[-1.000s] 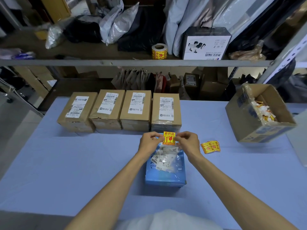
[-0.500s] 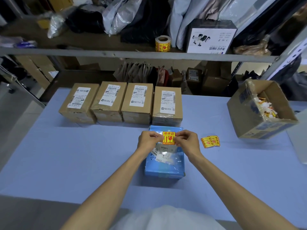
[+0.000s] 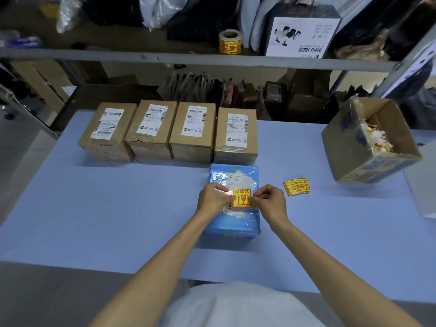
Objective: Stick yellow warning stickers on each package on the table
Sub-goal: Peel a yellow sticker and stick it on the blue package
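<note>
Square yellow warning sticker (image 3: 241, 197) held over the flat blue plastic-wrapped package (image 3: 233, 218).
Its side edges are pinched by left hand (image 3: 212, 199) and right hand (image 3: 271, 202); the package lies directly beneath.

A parcel packing and dispatch room is indicated. Beyond the fingers (image 3: 260, 193), four cardboard parcels (image 3: 193, 143) bearing printed shipping labels are lined up on a blue table (image 3: 94, 208). Further beyond, metal shelving (image 3: 118, 55) is loaded with poly mailer bags (image 3: 165, 10) and a roll of yellow fragile stickers (image 3: 230, 42). Right of the fingers, an open carton (image 3: 354, 156) of label scraps is seen.
</note>
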Motion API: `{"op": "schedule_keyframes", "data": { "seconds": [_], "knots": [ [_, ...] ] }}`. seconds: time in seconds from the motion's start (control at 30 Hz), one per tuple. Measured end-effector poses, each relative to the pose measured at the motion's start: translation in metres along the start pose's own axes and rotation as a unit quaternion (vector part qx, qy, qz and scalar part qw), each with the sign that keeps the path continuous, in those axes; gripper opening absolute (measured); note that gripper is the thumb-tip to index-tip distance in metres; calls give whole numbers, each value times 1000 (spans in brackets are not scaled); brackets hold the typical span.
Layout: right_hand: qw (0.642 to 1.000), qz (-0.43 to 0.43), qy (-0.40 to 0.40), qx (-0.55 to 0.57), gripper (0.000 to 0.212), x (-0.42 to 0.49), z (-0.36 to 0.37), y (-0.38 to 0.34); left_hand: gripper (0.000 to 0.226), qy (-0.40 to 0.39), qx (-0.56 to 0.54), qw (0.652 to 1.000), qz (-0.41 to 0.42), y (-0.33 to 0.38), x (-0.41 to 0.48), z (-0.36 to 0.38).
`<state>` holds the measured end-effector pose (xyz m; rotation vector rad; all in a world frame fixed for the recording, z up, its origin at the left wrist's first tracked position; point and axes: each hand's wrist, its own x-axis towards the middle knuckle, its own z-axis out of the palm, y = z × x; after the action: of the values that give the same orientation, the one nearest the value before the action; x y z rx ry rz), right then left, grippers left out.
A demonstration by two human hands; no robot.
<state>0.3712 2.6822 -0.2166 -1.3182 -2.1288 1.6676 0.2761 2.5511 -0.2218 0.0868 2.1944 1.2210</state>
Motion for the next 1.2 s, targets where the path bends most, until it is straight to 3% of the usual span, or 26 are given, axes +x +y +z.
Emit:
{"op": "schedule_keyframes", "data": {
  "seconds": [0.73,1.07,1.2],
  "knots": [
    [985,-55,2,-165,18,-8,4,9,21,25,162,986,40,-7,-19,15],
    [945,-123,-6,-302,12,-8,8,10,20,16,212,975,65,-10,-17,14],
    [945,-111,-8,-307,23,-1,-4,12,24,14,224,970,95,-16,-14,9]
  ]
}}
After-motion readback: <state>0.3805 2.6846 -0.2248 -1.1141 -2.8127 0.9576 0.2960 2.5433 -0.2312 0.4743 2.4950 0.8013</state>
